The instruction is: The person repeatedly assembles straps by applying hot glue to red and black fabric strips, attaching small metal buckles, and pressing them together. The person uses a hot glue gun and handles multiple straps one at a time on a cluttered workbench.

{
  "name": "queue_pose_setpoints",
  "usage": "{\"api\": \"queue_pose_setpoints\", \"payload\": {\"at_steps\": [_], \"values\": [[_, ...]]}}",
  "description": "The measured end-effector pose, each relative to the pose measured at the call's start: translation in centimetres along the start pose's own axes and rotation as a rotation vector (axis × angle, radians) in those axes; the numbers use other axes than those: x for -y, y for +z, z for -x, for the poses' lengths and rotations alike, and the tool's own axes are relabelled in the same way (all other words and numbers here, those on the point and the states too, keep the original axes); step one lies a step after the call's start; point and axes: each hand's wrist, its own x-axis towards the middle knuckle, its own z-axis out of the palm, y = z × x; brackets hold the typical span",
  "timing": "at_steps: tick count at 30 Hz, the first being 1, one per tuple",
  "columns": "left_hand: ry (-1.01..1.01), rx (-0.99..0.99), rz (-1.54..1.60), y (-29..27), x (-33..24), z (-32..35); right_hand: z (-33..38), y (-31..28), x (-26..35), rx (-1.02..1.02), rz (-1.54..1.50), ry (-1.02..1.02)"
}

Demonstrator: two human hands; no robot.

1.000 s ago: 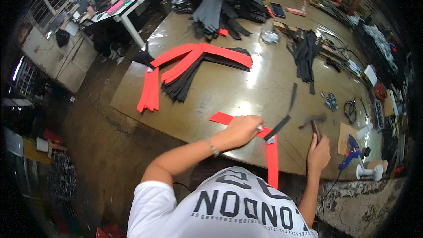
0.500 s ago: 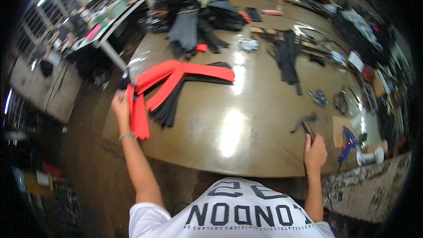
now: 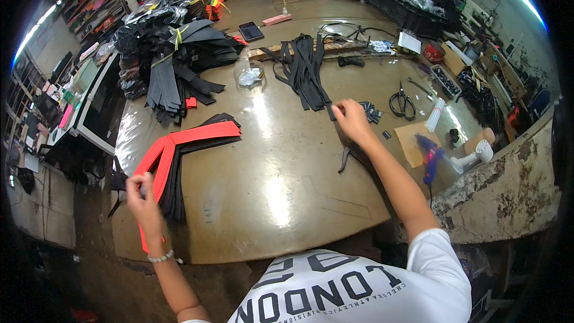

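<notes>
- Both of my hands have moved: half a second ago my right hand gripped a brown-handled tool near the table's right edge, and now it reaches up to the black strips.
- Right thumb and fingers come close together at the lower tip of one strip; I cannot tell whether they pinch it or only touch it.
- Those black strips lie in a loose bundle beyond the middle of the table, toward its far edge.
- A dark curved tool lies beside my right forearm, partly hidden by it.
- My left hand is half curled over the red strips by the table's left edge; I cannot tell whether it has hold of anything.
- These red strips spread in a bent fork on top of a black stack, with one red length running down toward the near left corner.
- Toward the right edge I have scissors, small black pieces, a brown card, a blue glue gun and a white spool.
- Near the far left corner a larger black heap lies, with a phone to its right.
</notes>
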Motion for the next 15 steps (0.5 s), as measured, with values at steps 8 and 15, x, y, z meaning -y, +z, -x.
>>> {"api": "queue_pose_setpoints", "payload": {"at_steps": [8, 15], "values": [[0.019, 0.647, 0.105, 1.4, -7.4, 7.0, -6.1, 4.5, -4.7, 0.007, 0.097, 0.08], [-0.147, 0.572, 0.25, 3.2, -7.8, 9.9, -6.9, 2.1, -2.5, 0.018, -1.105, 0.574]]}}
